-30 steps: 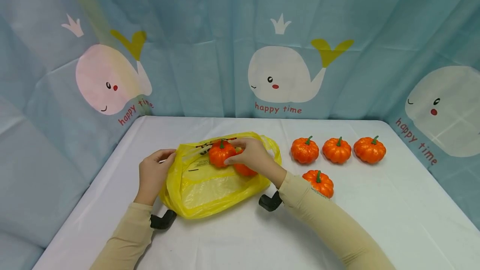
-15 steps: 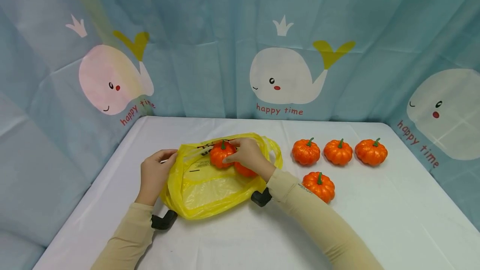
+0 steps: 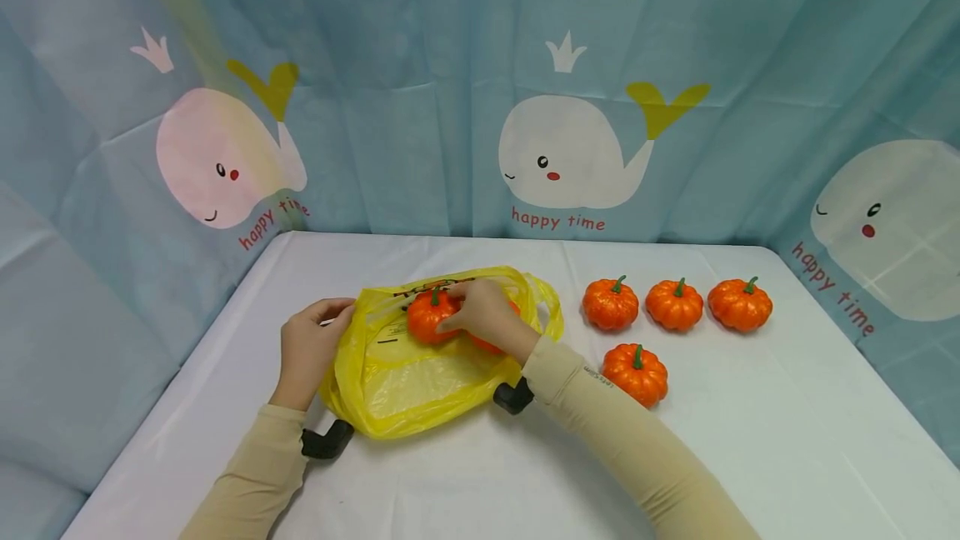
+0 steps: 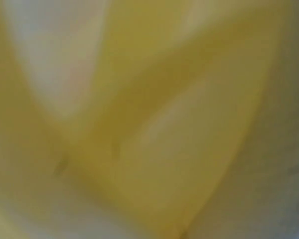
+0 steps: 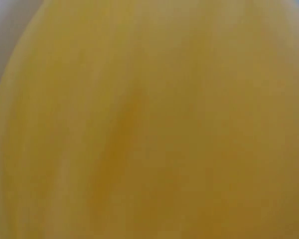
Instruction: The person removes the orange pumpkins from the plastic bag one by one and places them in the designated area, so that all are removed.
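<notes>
A yellow plastic bag (image 3: 420, 423) lies on the white table with its mouth spread wide. My left hand (image 3: 311, 348) pinches the bag's left edge. Inside the mouth, my right hand (image 3: 491, 315) holds a small orange pumpkin (image 3: 429, 319) with a green stem, thumb and fingers at its right side. Another pumpkin (image 3: 486, 345) lies in the bag, mostly hidden beneath the right hand. Blurred yellow plastic (image 4: 189, 129) fills most of the left wrist view, and the same bag (image 5: 154, 124) covers nearly all of the right wrist view.
Right of the bag, three pumpkins (image 3: 675, 304) stand in a row on the white table (image 3: 750, 407). Nearer the front, a single pumpkin (image 3: 636, 373) sits close beside the right sleeve (image 3: 622, 432). A blue curtain (image 3: 405, 148) with whale prints hangs behind the table.
My right hand has moved slightly left and down into the bag with its pumpkin. The left hand keeps its place on the bag's edge.
</notes>
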Demonstrator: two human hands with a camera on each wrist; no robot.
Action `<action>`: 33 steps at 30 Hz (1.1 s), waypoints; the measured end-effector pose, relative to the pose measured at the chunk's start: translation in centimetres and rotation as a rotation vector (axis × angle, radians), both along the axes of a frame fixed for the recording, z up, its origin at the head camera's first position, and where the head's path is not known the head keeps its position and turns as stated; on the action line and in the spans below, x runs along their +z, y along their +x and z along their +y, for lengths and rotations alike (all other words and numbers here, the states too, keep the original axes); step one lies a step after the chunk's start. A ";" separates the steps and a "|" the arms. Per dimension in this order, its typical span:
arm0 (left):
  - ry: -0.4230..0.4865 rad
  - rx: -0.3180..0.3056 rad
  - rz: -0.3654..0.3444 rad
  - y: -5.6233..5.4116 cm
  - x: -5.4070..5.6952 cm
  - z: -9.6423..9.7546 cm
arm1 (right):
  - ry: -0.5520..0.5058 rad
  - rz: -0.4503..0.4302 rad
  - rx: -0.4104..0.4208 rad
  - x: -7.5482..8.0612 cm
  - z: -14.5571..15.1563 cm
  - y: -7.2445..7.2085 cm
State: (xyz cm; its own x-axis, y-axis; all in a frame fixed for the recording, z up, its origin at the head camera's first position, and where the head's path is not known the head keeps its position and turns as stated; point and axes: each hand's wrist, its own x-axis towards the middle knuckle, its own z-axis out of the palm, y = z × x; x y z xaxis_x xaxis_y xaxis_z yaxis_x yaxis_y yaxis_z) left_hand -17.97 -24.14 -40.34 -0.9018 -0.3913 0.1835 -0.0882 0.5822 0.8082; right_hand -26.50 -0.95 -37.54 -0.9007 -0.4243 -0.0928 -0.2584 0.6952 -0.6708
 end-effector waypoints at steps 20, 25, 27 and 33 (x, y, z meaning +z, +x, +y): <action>0.016 -0.003 0.005 0.2 -0.1 0.1 | -0.074 -0.021 -0.125 -1.3 -2.9 2.7; 0.017 -0.007 0.004 0.1 0.1 0.1 | -0.146 -0.033 -0.169 -2.1 -3.2 3.0; 0.018 -0.009 0.000 0.1 0.2 0.1 | -0.167 -0.028 -0.169 -2.3 -3.3 3.0; 0.013 -0.016 -0.009 0.1 0.2 0.1 | -0.185 -0.027 -0.177 -3.1 -3.5 3.1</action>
